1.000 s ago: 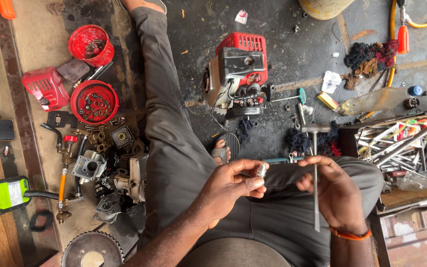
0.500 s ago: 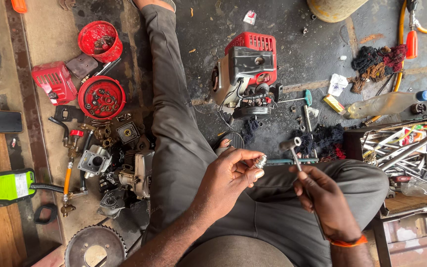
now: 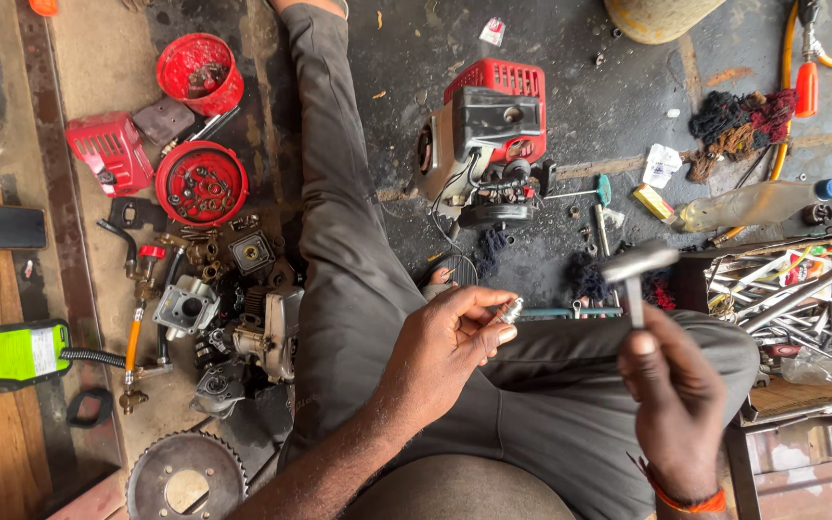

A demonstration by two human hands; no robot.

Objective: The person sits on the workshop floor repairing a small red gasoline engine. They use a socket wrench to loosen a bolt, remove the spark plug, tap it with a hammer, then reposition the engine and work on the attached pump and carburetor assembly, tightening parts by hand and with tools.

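There are two hands: a left hand (image 3: 450, 342) and a right hand (image 3: 676, 400). There is one small shiny metal part (image 3: 510, 310) and one T-shaped tool (image 3: 636, 272). There is one red engine (image 3: 488, 140) on the floor. There are two round red tubs (image 3: 200, 72) (image 3: 201, 183) and one red cover (image 3: 108, 152). There is one toothed wheel (image 3: 185, 479), one green bottle (image 3: 12, 353), and one clear bottle (image 3: 753, 204).

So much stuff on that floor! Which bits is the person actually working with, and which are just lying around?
In hand:
- small metal part, pinched in the left hand
- T-handled metal tool, gripped by the right hand

Lying about:
- red small engine
- red bowl of screws
- toothed disc
- plastic bottle
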